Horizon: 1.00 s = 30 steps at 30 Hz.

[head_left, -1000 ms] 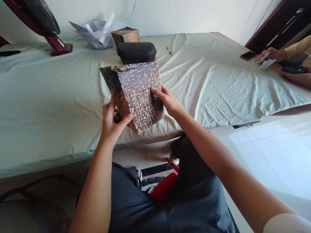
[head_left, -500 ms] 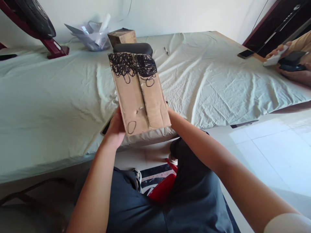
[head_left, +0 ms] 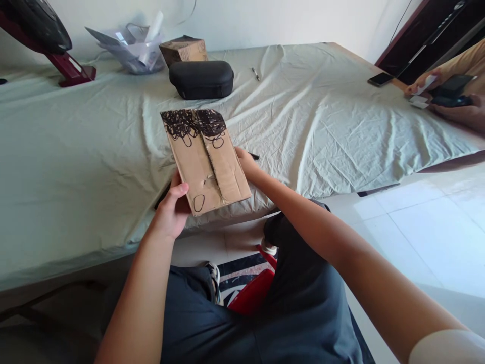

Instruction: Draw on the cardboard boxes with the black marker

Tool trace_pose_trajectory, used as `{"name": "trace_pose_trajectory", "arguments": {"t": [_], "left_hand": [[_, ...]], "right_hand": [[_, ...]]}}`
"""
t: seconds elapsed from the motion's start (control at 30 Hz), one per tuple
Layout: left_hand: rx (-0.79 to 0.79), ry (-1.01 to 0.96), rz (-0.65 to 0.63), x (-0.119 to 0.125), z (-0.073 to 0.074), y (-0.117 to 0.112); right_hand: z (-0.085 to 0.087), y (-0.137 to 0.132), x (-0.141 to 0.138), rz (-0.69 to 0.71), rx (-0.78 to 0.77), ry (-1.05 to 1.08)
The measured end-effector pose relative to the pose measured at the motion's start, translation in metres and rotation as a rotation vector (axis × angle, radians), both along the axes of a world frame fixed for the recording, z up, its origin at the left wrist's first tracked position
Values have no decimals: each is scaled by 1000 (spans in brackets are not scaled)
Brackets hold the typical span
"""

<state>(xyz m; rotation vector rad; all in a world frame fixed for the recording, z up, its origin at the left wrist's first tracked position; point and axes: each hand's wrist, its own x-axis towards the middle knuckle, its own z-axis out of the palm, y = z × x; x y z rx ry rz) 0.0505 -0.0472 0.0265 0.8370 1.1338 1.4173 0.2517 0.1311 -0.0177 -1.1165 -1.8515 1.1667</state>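
Observation:
A flat brown cardboard box (head_left: 204, 159) is held over the near edge of a bed covered with a pale green sheet (head_left: 76, 141). Its upward face has a taped middle seam, dense black scribbles along the far end and one small loop near the near corner. My left hand (head_left: 172, 210) grips its near left corner, thumb on top. My right hand (head_left: 246, 162) holds its right edge, mostly hidden behind the box. A black marker (head_left: 253, 156) peeks out just beyond my right hand.
On the bed behind lie a black zip case (head_left: 200, 79), a small cardboard box (head_left: 184, 49), a heap of clear plastic (head_left: 131, 45), a fan base (head_left: 70, 73) and a pen (head_left: 256, 74). Another person's hands (head_left: 443, 96) hold things at the right, near a phone (head_left: 380, 79).
The box has been turned from its fully scribbled side to the plainer seamed face, then lowered flatter toward the bed edge. My left thumb now rests on top.

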Motion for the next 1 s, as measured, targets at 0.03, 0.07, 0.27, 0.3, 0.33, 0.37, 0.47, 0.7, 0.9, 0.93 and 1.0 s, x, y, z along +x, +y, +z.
{"name": "trace_pose_trajectory", "arguments": {"t": [0.03,0.07,0.27,0.3,0.33,0.37,0.47,0.7,0.9,0.93,1.0], "left_hand": [[0,2,-1,3,-1,2],[2,8,-9,5,-3,3],[48,36,-6,10,-7,0],[51,29,3,10,-8,-2],[49,19,15,10,-8,-5],[46,8,31,10,-8,-7],[39,-29,82,10,-11,-15],[22,-89,159,7,-24,-26],[50,-67,142,6,-29,-29],[46,-68,142,5,-29,-29],[39,-67,138,5,-30,-30]], "right_hand": [[6,0,4,-41,55,-124],[13,1,9,-94,123,-247],[35,3,22,-236,209,-683],[36,3,22,-235,189,-710],[35,3,22,-236,175,-730],[34,3,21,-240,167,-739],[33,4,15,-258,178,-713],[36,-2,-1,-226,215,-673],[33,-6,-7,-212,225,-705],[32,-6,-6,-210,232,-735],[28,-5,-5,-204,239,-811]]}}
